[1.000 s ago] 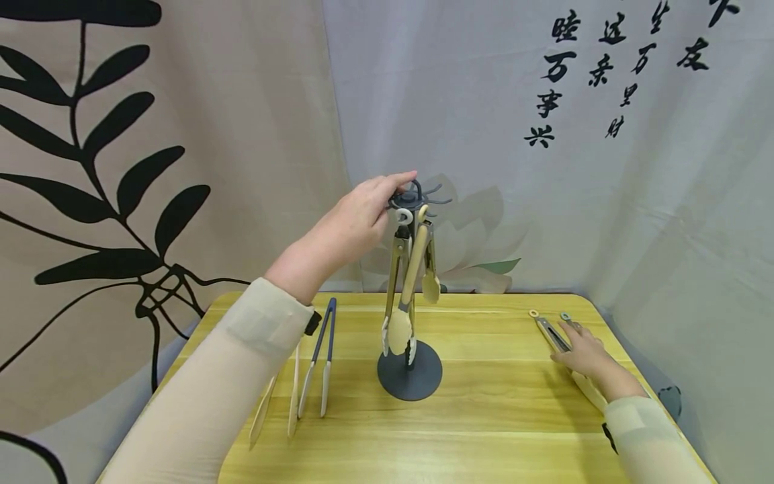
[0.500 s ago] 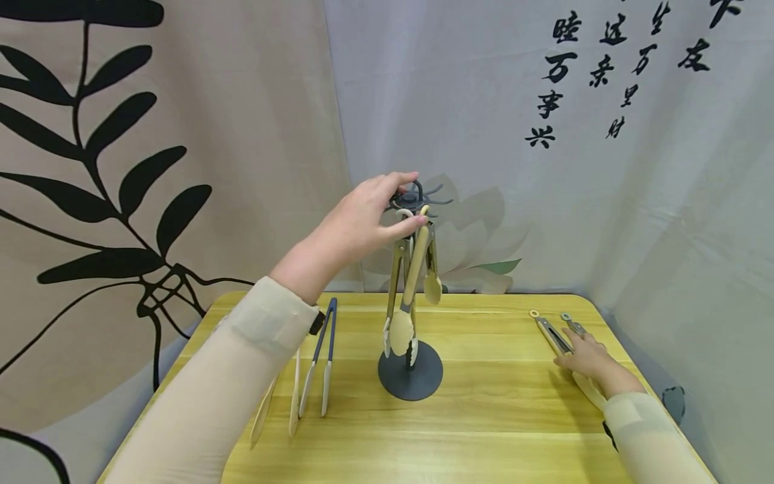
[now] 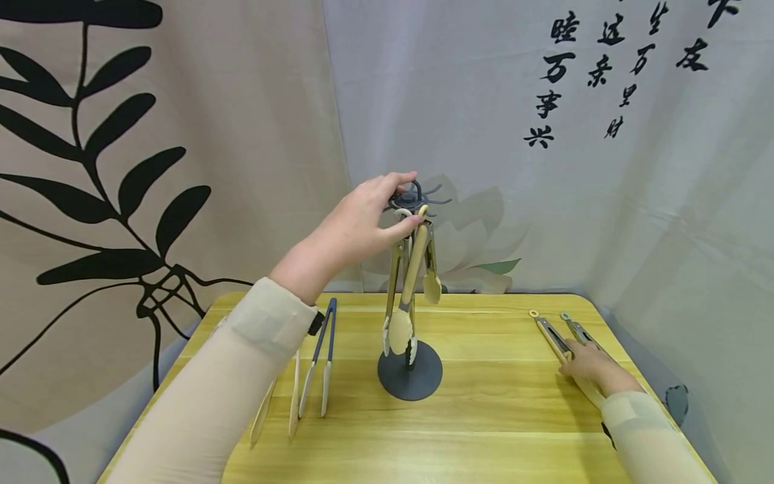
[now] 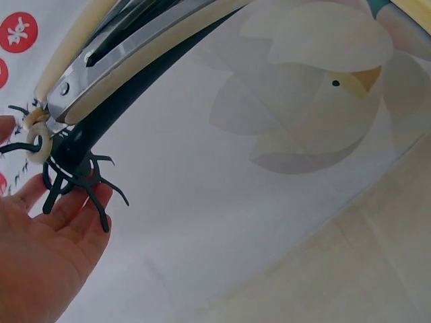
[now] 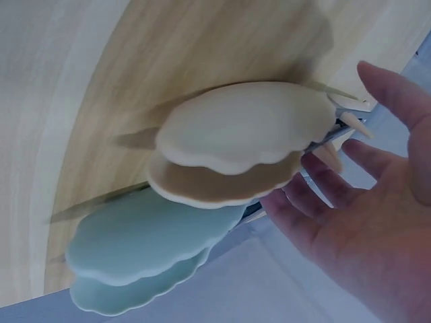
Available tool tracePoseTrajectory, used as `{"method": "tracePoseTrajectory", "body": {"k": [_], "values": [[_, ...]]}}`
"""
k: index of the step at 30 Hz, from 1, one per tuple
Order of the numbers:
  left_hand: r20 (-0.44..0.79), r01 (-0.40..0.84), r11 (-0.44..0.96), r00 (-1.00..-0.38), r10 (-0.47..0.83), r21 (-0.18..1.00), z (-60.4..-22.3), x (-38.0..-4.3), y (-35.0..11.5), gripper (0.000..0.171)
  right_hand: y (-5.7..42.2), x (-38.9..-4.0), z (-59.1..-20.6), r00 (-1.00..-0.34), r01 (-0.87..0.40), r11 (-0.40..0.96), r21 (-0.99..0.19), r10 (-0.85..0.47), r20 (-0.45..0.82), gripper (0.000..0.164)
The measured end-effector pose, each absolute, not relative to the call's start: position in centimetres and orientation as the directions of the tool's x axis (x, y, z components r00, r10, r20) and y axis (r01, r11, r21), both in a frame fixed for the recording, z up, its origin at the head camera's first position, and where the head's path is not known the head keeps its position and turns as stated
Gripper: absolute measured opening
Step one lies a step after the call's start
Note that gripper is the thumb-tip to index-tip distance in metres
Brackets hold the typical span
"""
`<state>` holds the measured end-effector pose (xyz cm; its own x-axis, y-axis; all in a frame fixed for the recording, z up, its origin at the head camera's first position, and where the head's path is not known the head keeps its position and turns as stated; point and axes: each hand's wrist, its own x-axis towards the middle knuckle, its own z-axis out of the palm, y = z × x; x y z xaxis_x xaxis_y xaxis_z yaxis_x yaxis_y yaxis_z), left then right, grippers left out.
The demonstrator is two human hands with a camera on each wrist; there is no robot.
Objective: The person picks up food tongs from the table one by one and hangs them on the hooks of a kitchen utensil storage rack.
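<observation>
A dark grey utensil stand stands upright with several tongs on its hooks. In front hang cream-tipped tongs. My left hand touches the hooked top, its fingers stretched along the hooks. Its thumb reaches toward the ring of the front tongs, contact unclear. On the table's right side my right hand lies over cream tongs, fingers against the handle and thumb apart in the right wrist view. Pale green tongs lie beside them, nearest my outer fingers.
On the left of the wooden table lie blue-handled tongs and cream tongs, the latter partly behind my left forearm. A printed curtain hangs behind the table, near the stand.
My left thumb has stretched out toward the front tongs' ring while the fingers stay at the stand's top. My right hand has drawn its spread fingers in and shifted slightly right over the tongs.
</observation>
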<state>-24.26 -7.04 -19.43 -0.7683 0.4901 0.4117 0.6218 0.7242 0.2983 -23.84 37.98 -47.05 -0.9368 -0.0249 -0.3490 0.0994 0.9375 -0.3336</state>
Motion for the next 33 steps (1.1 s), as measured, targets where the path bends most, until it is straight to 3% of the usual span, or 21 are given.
{"method": "tracePoseTrajectory", "body": {"k": [17,26,33], "values": [[0.354,0.631,0.706,-0.772,0.528,0.323,-19.2,-24.3,-7.9,0.059,38.4,-23.8,-48.1,-0.943,0.082,0.937,-0.341,-0.038,-0.331,0.075],[0.355,0.637,0.709,-0.765,0.536,0.303,-19.1,-24.4,-8.2,0.059,38.3,-23.6,-48.2,-0.956,0.048,0.948,-0.314,-0.048,-0.29,0.059],[0.377,0.647,0.703,-0.755,0.536,0.295,-19.1,-24.5,-8.1,0.06,38.3,-23.5,-48.1,-0.953,0.044,0.952,-0.303,-0.052,-0.299,0.057]]}}
